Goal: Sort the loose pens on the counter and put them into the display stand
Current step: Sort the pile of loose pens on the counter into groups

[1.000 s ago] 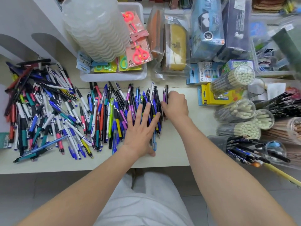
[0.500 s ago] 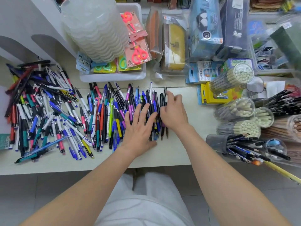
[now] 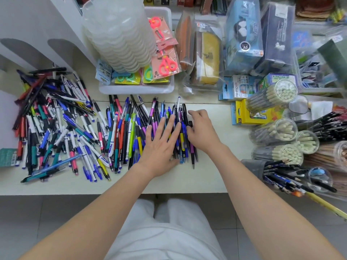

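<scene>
Many loose pens lie on the white counter (image 3: pixel 212 177). A jumbled pile of pens (image 3: pixel 56 124) covers the left side. A roughly aligned row of pens (image 3: pixel 129 128) runs across the centre. My left hand (image 3: pixel 161 145) lies flat on the right part of that row, fingers spread and pressing down. My right hand (image 3: pixel 202 132) sits at the row's right edge with loosely bent fingers, its thumb against the outermost dark pens; it holds nothing. A white stand with arched cut-outs (image 3: pixel 37 25) rises at the back left.
A white tray (image 3: pixel 135 89) with packs of scissors and a stack of translucent containers (image 3: pixel 120 38) stands behind the pens. Clear tubes of pencils (image 3: pixel 272 96), a yellow box (image 3: pixel 242 117) and cups of pencils (image 3: pixel 293 177) crowd the right. Pencil cases line the back.
My right hand has loosened from a fist and slid down along the right edge of the pen row, which now lies closer together. My left hand stays pressed on the row.
</scene>
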`<action>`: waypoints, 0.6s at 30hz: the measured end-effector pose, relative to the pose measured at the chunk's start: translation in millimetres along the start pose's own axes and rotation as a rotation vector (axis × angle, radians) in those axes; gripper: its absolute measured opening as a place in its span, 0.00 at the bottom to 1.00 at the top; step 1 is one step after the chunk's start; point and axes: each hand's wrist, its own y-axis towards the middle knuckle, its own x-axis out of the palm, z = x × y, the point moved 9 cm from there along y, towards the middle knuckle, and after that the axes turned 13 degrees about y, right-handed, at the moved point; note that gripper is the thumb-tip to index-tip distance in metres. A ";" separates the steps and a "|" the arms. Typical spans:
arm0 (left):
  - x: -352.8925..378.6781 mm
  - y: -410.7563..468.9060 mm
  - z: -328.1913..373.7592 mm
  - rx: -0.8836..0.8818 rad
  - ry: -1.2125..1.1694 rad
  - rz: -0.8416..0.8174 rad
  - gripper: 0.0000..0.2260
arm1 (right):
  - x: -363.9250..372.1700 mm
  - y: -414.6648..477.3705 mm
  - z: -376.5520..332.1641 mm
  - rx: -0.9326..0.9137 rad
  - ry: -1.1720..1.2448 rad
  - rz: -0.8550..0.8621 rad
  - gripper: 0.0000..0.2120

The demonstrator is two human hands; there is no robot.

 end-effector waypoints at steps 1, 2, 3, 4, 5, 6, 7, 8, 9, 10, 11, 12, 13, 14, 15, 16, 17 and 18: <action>0.0 0.3 -0.5 0.003 -0.014 -0.008 0.55 | -4.8 2.3 1.0 -0.005 0.008 0.053 0.26; -0.1 1.2 -1.1 0.003 -0.026 -0.017 0.54 | -10.5 5.2 1.0 -0.012 0.023 0.113 0.25; -0.3 2.2 -1.5 0.007 -0.037 -0.028 0.54 | -16.4 8.8 1.1 -0.012 0.036 0.175 0.24; -0.7 3.8 -1.7 0.015 -0.045 -0.040 0.54 | -22.0 11.9 0.5 -0.004 0.037 0.228 0.22; -0.9 5.5 -2.2 0.025 -0.052 -0.051 0.53 | -26.1 15.0 -0.5 0.017 0.025 0.261 0.22; -1.1 7.1 -2.5 0.035 -0.056 -0.062 0.53 | -27.0 19.0 -0.7 0.042 0.006 0.261 0.21; -1.5 8.5 -2.8 0.044 -0.059 -0.072 0.53 | -24.8 23.6 -1.6 0.060 -0.024 0.223 0.22; -1.9 9.7 -3.0 0.052 -0.060 -0.080 0.53 | -20.0 29.1 -4.1 0.057 -0.066 0.159 0.24; -2.6 10.2 -3.1 0.057 -0.059 -0.082 0.53 | -14.5 34.4 -9.0 0.032 -0.116 0.091 0.25; -3.7 10.3 -2.9 0.057 -0.056 -0.077 0.55 | -8.7 40.2 -14.1 -0.007 -0.160 0.026 0.27; -5.0 9.9 -2.1 0.053 -0.047 -0.063 0.56 | -3.5 46.2 -18.8 -0.043 -0.186 -0.029 0.28; -6.1 9.2 -0.5 0.048 -0.033 -0.046 0.58 | 0.5 51.9 -22.5 -0.066 -0.197 -0.072 0.29; -6.4 8.8 2.1 0.041 -0.019 -0.030 0.60 | 3.5 57.6 -24.3 -0.076 -0.208 -0.105 0.31; -5.8 8.6 5.6 0.031 -0.006 -0.019 0.63 | 5.6 62.7 -24.7 -0.080 -0.222 -0.131 0.33; -4.0 8.7 9.4 0.021 0.012 -0.014 0.65 | 7.5 66.8 -24.3 -0.080 -0.236 -0.155 0.34; -0.8 9.2 13.4 0.017 0.041 -0.018 0.67 | 9.0 69.6 -23.8 -0.079 -0.249 -0.176 0.35; 3.5 10.0 16.9 0.020 0.078 -0.029 0.68 | 10.4 71.6 -22.9 -0.077 -0.254 -0.198 0.35; 8.2 10.7 19.3 0.025 0.114 -0.041 0.69 | 11.5 72.6 -22.7 -0.072 -0.253 -0.218 0.35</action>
